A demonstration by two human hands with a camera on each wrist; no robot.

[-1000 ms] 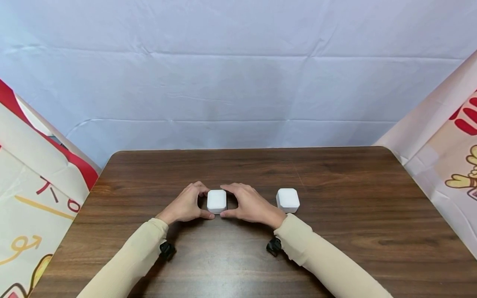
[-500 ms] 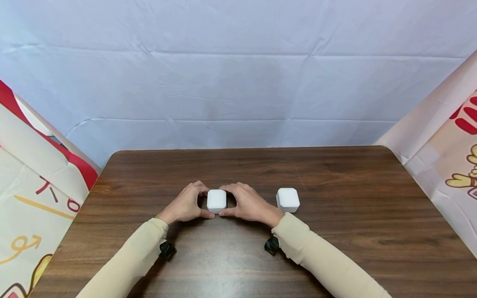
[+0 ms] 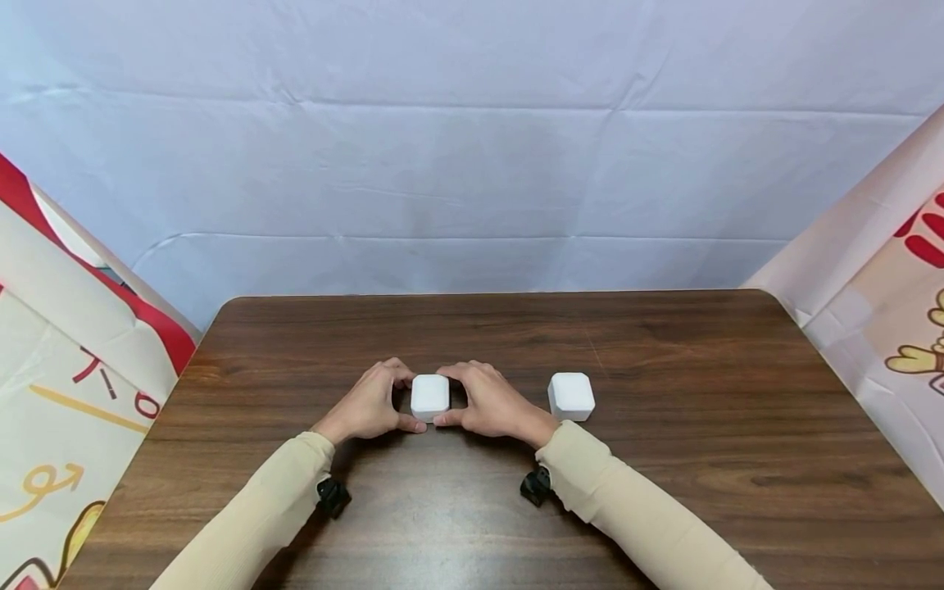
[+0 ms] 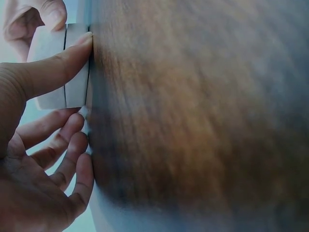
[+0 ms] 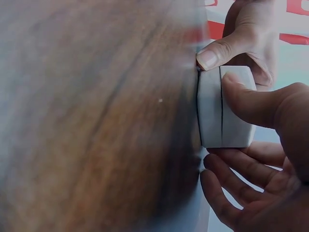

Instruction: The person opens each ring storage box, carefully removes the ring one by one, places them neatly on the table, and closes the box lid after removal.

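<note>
1. Brown worktop (image 3: 737,426) carries the white box (image 3: 430,397) between both hands.
2. Left hand (image 3: 372,403): fingers clamped on the lower layer (image 4: 76,94).
3. Right hand (image 3: 490,401): fingers clamped on the upper layer (image 5: 235,131), perhaps steadying each.

Plain cream left sleeve (image 3: 247,520), matching long right sleeve (image 3: 649,516), softly creased, loose cuffs (image 3: 314,448), small blocky black left wrist device (image 3: 333,496), similar black right wrist device (image 3: 536,486), bare fingers (image 5: 219,193), short thumbnail (image 5: 208,59)

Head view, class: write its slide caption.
Left hand and right hand hold one white block on a table, a second block apart.
</note>
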